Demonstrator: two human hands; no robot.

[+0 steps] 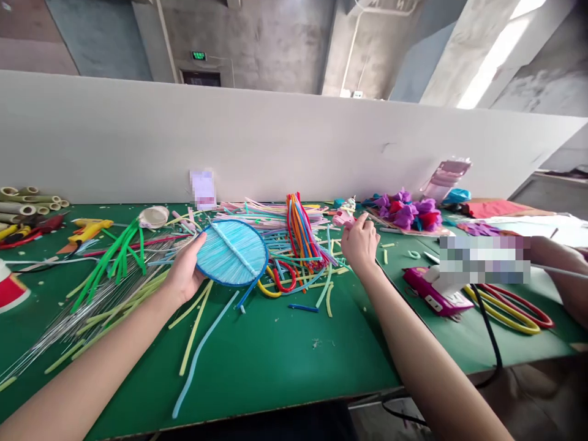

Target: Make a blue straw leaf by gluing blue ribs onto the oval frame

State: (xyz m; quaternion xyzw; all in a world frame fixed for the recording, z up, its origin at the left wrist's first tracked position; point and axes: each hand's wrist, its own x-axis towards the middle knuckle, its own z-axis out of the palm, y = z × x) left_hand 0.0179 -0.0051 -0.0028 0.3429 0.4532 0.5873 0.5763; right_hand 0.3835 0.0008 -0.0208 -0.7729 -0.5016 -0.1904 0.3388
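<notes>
The disc (pixel 229 248) wears silky, faintly shiny thread. Pipe cleaners (pixel 303 236) look matt and fuzzy; wires (pixel 68 324) gleam like bare metal. The glue gun (pixel 89 229) is smooth plastic, the counter (pixel 298 361) smooth with a soft gloss, the partition (pixel 275 147) matt, the wall (pixel 252 43) rough concrete.

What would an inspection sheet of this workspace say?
Surface: green table, scattered with short stem pieces.
Job's things: round blue panel, pale strip across it.
Clutter: bundle of coloured stems, thin wires, yellow glue gun, purple flowers.
Grips: left grip holds the panel; right grip at a pink tool, hold partly hidden.
Cables: black cable beside the right forearm; another hangs over the table's edge.
Surroundings: white partition behind; another person's hand at right.
</notes>
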